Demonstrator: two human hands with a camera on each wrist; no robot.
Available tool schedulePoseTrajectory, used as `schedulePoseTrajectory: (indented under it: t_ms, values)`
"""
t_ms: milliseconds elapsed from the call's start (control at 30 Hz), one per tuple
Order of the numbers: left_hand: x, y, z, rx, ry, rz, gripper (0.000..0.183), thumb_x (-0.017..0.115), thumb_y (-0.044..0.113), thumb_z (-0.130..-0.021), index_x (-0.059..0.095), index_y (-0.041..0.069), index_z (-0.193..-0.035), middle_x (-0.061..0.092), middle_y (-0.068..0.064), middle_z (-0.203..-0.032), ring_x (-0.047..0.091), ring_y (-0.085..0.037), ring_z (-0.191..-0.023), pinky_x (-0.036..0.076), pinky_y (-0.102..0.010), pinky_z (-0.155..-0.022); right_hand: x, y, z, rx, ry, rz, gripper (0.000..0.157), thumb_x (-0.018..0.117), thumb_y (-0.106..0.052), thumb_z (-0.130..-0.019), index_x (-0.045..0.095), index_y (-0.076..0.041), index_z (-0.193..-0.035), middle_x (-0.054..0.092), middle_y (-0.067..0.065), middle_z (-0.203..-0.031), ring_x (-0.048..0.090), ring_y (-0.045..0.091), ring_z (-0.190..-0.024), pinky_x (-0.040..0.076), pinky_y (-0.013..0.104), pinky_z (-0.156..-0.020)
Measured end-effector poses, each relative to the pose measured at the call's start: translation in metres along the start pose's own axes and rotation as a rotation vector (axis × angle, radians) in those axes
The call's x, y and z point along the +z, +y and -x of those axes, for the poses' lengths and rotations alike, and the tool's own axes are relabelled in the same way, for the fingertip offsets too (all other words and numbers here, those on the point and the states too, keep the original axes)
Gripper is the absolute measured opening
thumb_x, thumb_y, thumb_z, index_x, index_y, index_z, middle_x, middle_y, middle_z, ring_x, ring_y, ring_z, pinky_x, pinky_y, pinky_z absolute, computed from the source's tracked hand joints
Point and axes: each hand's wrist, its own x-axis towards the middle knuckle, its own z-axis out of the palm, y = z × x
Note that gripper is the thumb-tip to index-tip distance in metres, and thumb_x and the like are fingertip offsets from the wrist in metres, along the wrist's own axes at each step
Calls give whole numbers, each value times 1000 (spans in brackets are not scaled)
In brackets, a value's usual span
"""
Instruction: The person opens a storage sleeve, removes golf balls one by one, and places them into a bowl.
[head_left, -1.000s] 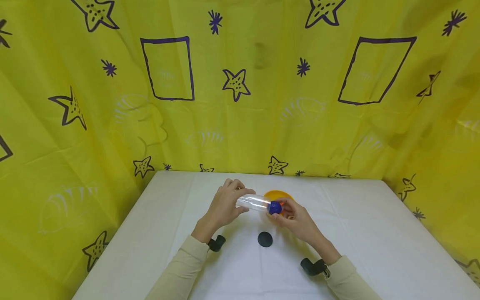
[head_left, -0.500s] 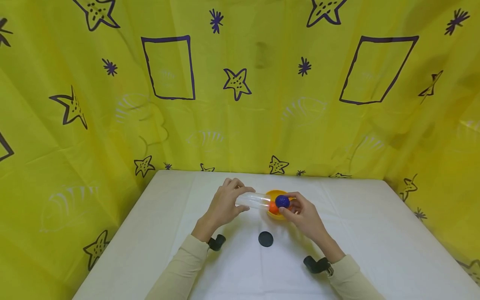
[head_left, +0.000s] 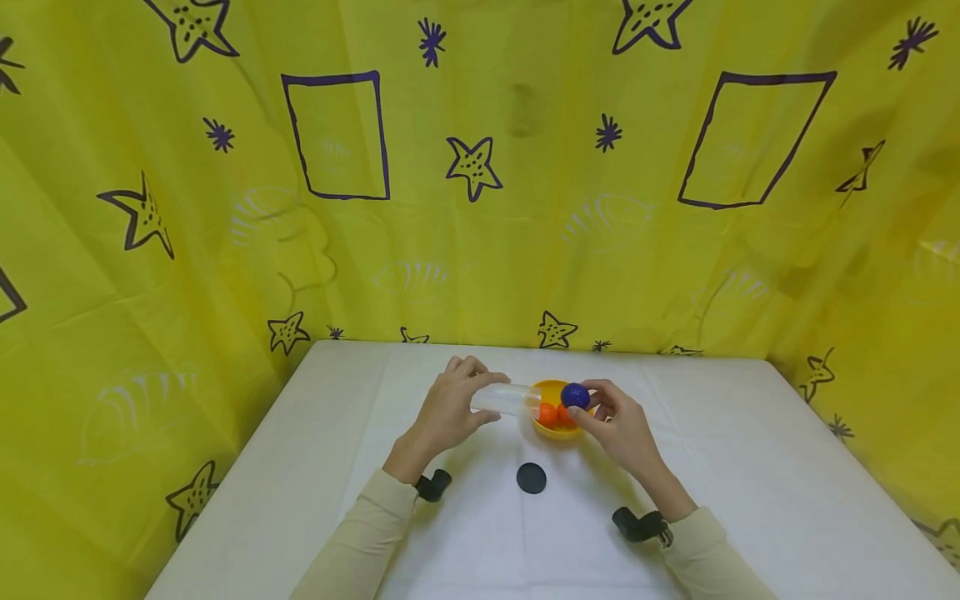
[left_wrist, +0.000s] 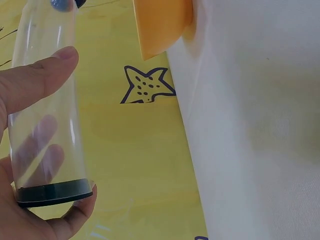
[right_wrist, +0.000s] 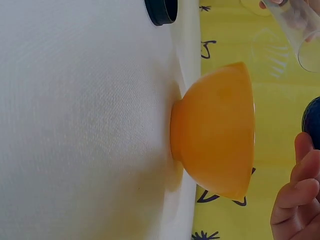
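My left hand (head_left: 450, 407) grips a clear plastic tube (left_wrist: 67, 117) round its body. A dark cap (left_wrist: 55, 192) closes the tube's base, and the other end tilts toward the bowl with its mouth uncovered (right_wrist: 307, 52). Between thumb and fingers, my right hand (head_left: 617, 423) pinches a dark blue ball (head_left: 575, 396) above the yellow-orange bowl (right_wrist: 217, 132). Orange balls (head_left: 548, 415) show inside the bowl in the head view, one partly behind the right thumb. In the right wrist view the blue ball is cut off at the edge.
A round black lid (head_left: 531, 478) lies on the white-covered table (head_left: 480, 542) in front of the bowl. Behind and at both sides hangs a yellow curtain (head_left: 525, 250) with star drawings. Both wrists carry black camera mounts (head_left: 637, 525).
My right hand has drawn the blue ball away from the tube's mouth, to the right and over the bowl. Orange balls in the bowl have come into sight. The left hand stays nearly still.
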Motion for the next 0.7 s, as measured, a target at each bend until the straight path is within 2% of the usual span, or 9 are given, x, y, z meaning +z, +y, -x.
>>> schedulePoseTrajectory:
  t_ms: [333, 700]
  values:
    - [0, -2, 0, -10, 8, 3, 48, 89, 24, -80, 71, 24, -125, 64, -3, -115, 51, -21, -105, 43, -32, -81, -1, 7, -2, 16, 14, -2, 43, 77, -32, -93, 62, -11, -127, 60, 10, -95, 50, 18, -76, 42, 23, -55]
    - [0, -1, 1, -45, 12, 7, 49, 88, 29, -81, 70, 22, -126, 64, -2, -113, 54, -21, -102, 43, -31, -79, -2, 12, -2, 91, -34, 14, 47, 76, -36, -93, 62, -11, -129, 58, 10, -99, 47, 19, -79, 38, 24, -58]
